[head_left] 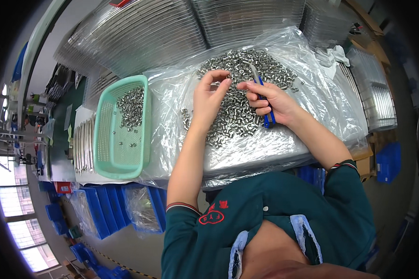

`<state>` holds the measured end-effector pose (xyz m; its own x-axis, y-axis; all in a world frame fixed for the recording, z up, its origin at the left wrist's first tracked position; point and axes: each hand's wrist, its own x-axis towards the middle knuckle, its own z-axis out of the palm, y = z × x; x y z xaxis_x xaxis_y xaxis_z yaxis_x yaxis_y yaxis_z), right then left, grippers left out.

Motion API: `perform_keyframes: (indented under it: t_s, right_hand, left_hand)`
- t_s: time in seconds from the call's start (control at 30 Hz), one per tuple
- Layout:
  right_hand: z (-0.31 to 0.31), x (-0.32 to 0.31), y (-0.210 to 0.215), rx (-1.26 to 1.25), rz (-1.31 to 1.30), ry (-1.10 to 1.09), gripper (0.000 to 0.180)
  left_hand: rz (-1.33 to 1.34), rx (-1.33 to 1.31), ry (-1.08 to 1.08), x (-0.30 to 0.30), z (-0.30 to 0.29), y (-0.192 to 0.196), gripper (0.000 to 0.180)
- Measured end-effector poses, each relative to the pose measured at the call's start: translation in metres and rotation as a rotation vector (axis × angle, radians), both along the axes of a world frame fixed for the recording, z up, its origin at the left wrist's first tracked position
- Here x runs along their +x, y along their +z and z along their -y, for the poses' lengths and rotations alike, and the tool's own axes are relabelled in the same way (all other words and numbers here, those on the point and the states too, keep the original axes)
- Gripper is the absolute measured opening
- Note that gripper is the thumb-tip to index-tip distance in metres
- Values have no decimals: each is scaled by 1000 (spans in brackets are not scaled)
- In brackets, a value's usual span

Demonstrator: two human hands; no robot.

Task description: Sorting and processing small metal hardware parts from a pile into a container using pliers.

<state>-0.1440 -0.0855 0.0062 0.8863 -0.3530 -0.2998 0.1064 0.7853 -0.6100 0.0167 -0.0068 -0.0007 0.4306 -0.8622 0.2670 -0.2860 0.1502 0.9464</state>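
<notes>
In the head view, the left hand (211,95) was near 12 o'clock of the centre, its thumb and index finger pinching a small metal piece (228,76). At 2 o'clock, the right hand (273,100) had its fingers curled round a blue utility knife (269,118), whose blade pointed toward 12. Beneath both hands, toward 1 o'clock, a heap of small metal parts (237,109) lay on a clear plastic sheet (330,109). At 9 o'clock stood a mint-green basket (145,125), more such parts gathered mostly toward its 12 o'clock end. Stacked clear trays (144,37) rose at 11 o'clock.
</notes>
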Motion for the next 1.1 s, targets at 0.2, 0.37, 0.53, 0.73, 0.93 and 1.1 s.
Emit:
perform_keyframes:
  t_s: [0.2, 0.37, 0.53, 0.73, 0.93, 1.1]
  right_hand:
    - [-1, 1, -3, -52, -46, -32, 15]
    - [0, 1, -3, -55, -54, -34, 16]
    - [1, 1, -7, -45, -44, -22, 15]
    - [-1, 1, -1, -37, -29, -33, 16]
    - [-1, 1, -3, -147, -64, -30, 19]
    - [1, 1, -4, -36, -35, -20, 23]
  left_hand:
    - [287, -163, -100, -11, -2, -2, 16]
    - [254, -128, -95, -15, -3, 2, 15]
    - [221, -105, -116, -15, -4, 2, 16]
    - [239, -120, -118, -14, -3, -1, 15]
    - [552, -208, -61, -14, -2, -3, 17]
    - [248, -159, -6, -22, -7, 7, 14]
